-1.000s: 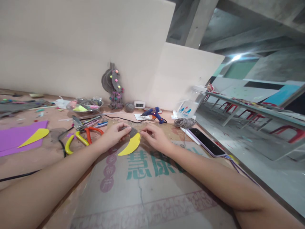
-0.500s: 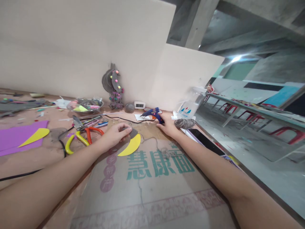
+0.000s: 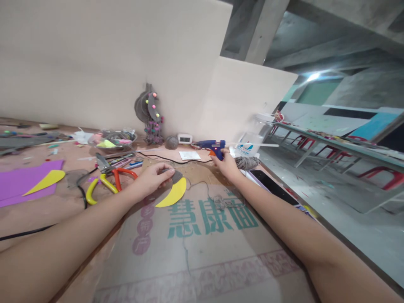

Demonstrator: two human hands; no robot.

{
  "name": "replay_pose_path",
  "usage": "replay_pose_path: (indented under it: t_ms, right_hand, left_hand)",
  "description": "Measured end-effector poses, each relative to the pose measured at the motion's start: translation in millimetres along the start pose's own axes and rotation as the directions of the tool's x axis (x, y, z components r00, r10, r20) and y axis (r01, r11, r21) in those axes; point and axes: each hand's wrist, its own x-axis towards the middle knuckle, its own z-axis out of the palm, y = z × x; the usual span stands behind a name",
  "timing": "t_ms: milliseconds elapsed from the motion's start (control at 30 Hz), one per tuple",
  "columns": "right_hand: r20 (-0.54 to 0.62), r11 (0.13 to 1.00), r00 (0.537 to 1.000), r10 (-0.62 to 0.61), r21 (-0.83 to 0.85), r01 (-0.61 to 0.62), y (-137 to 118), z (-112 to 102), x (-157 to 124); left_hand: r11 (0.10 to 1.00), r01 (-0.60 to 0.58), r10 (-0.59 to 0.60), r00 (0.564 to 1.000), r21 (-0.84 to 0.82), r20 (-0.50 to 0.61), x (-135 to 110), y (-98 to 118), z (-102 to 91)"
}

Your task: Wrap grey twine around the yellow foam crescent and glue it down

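My left hand [image 3: 154, 179] pinches a crescent cutout, its grey upper part [image 3: 177, 176] next to the fingertips and its yellow part [image 3: 176, 194] curving down over the cardboard. Farther back, my right hand [image 3: 227, 166] grips a blue hot glue gun [image 3: 218, 147] by the handle, above the table. A small red light glows on the gun, its nozzle points left, and a long pale glue stick [image 3: 261, 145] juts from its rear. Below the nozzle lies a white paper square [image 3: 190, 155]. Thin grey yarn [image 3: 222, 203] trails across the printed cardboard [image 3: 214, 256].
Pliers [image 3: 105, 185] with red and yellow handles lie left of my left hand, near purple sheets [image 3: 28, 181] bearing a yellow cutout. A phone [image 3: 273, 189], grey yarn ball [image 3: 248, 162] and clear plastic jar [image 3: 251, 143] line the right. A decorated grey crescent ornament [image 3: 153, 111] stands behind.
My right hand has taken hold of the glue gun and lifted it off the white paper, shifting it right and levelling it. My left hand stays put with the crescent cutout.
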Motion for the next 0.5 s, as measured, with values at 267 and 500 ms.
replay_pose_path:
  t_ms: [267, 500]
  right_hand:
    - [0.159, 0.980, 0.987, 0.008, 0.193, -0.040, -28, 0, -14]
    - [0.144, 0.981, 0.989, 0.034, 0.185, -0.061, -45, 12, -40]
  left_hand:
    - [1.000, -0.029, 0.028, 0.996, -0.011, -0.089, 3, -4, -0.9]
    - [0.997, -0.071, 0.071, 0.976, 0.011, -0.205, 5, -5, -0.6]
